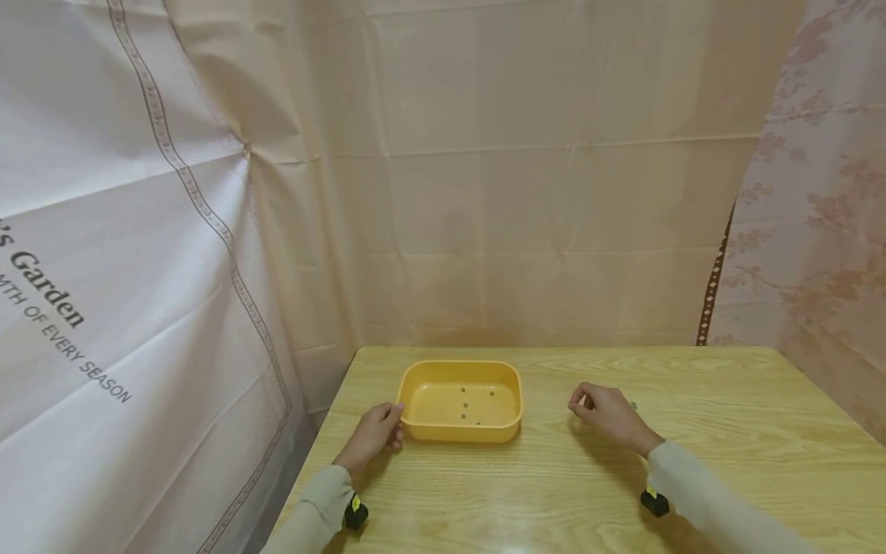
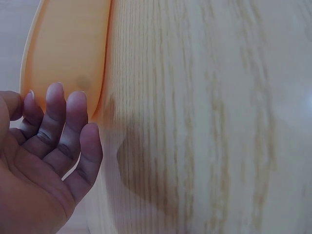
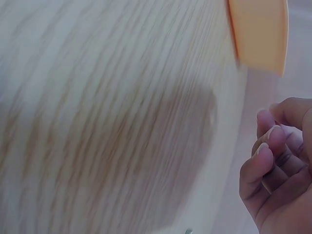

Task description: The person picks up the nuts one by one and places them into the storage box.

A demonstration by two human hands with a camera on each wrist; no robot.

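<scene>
White curtain (image 1: 104, 254) — "Garden", "OF EVERY SEASON", partly cut off

The right hand (image 3: 280, 168) shows in the lower right corner, with its fingers (image 3: 265, 146) curled in toward the palm. It is not holding anything that can be seen. A light wooden bench (image 3: 107, 112) with long brown grain lines fills most of the view and looks blurry. A dark shadow lies on the wood just beside the hand. At the top right, one part of an orange plastic tray (image 3: 258, 31) pokes into view, well apart from the hand. A tiny dark speck (image 3: 188, 231) sits at the bottom edge, too small to tell what it is.
</scene>
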